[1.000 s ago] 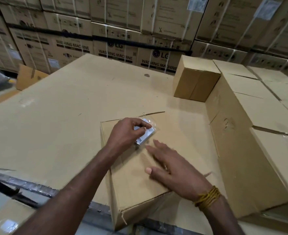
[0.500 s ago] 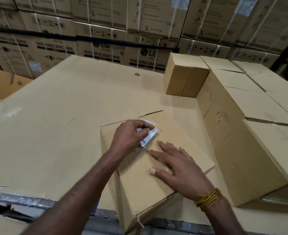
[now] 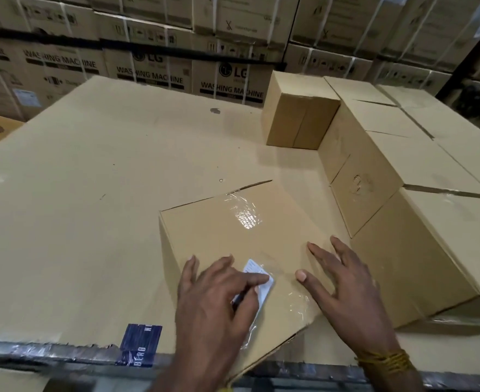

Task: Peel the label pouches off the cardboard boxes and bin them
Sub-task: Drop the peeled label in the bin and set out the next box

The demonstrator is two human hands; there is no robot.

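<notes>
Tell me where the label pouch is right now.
In the head view, the label pouch lies low and centre, on the near part of the cardboard box top, pinched by the left hand, with the right hand flat beside it.

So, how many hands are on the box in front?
2. The left hand is at the near edge of the box top, gripping the label pouch. The right hand lies flat on its right side. No others are visible.

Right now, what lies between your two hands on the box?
Head view: only bare box top with clear film separates the left hand, pinching the label pouch, from the right hand.
</notes>
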